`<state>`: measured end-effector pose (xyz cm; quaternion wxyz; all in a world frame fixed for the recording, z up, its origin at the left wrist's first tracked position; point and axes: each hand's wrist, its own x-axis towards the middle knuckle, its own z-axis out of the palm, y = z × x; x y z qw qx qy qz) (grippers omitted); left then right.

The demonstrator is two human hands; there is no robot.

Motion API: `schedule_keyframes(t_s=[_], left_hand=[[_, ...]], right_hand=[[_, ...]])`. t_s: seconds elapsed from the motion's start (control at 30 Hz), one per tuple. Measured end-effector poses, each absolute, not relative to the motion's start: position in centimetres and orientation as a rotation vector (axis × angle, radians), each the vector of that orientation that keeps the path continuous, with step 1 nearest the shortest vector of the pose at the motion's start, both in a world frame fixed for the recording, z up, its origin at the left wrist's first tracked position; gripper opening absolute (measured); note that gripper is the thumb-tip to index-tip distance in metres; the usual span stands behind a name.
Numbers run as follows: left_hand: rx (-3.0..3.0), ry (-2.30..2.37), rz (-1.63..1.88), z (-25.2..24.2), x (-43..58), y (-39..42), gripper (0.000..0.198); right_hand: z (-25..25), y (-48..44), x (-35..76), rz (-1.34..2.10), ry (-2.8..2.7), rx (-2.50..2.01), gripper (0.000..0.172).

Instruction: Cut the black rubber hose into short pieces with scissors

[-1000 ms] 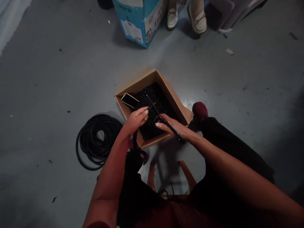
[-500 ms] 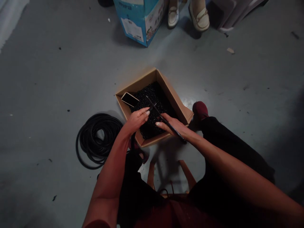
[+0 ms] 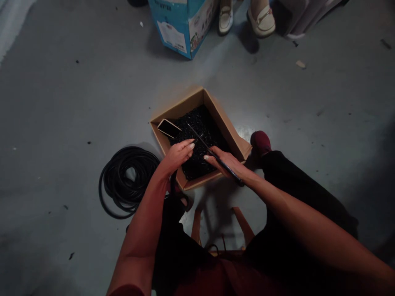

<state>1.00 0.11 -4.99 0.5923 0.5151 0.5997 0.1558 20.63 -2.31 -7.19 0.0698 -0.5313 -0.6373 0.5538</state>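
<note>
The room has a grey concrete floor (image 3: 77, 123) with small dark specks on it. Far ahead stands a blue carton (image 3: 175, 31), and just beside it are the white loafers (image 3: 243, 18) of another person, next to a grey plastic object (image 3: 296, 16). On the floor, touching the near-left side of the open cardboard box (image 3: 222, 119), lies a coil of black hose (image 3: 123, 197).

Inside the box is a black tangle (image 3: 200, 131) that fills most of it, and a phone (image 3: 168, 128) lies on its far-left corner. The left hand (image 3: 175, 158) rests on the tangle, with its fingers (image 3: 188, 144) close together; I cannot tell if they grip. The right hand (image 3: 225, 161) is at the near side of the box, and its fingers (image 3: 212, 155) are closed on a thin black rod (image 3: 216, 156). The tip of this rod lies over the tangle.
</note>
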Motion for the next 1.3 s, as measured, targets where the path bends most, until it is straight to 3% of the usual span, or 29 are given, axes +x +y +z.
schedule_keyframes(t_s=[0.37, 0.73, 1.03, 1.23, 1.3], left_hand=[[1.131, 1.37, 0.36, -5.5, 0.8, 0.2, 0.045], [1.135, 1.348, 0.333, -6.1, 0.4, 0.3, 0.028], [1.193, 1.498, 0.329, -5.8, 0.8, 0.5, 0.033], [0.978, 1.418, 0.526, -5.8, 1.0, 0.5, 0.016], [0.926, 1.414, 0.596, -6.0, 1.0, 0.6, 0.022]], right_hand=[[-7.1, -2.4, 20.5, 1.607, -1.954, -1.636, 0.027], [-8.2, -2.6, 20.5, 1.596, -1.987, -1.648, 0.027], [-8.8, -2.5, 20.5, 1.569, -2.027, -1.758, 0.029], [-8.3, -2.1, 20.8, 1.591, -1.932, -1.734, 0.029], [-8.2, -2.0, 20.9, 1.629, -1.871, -1.742, 0.03]])
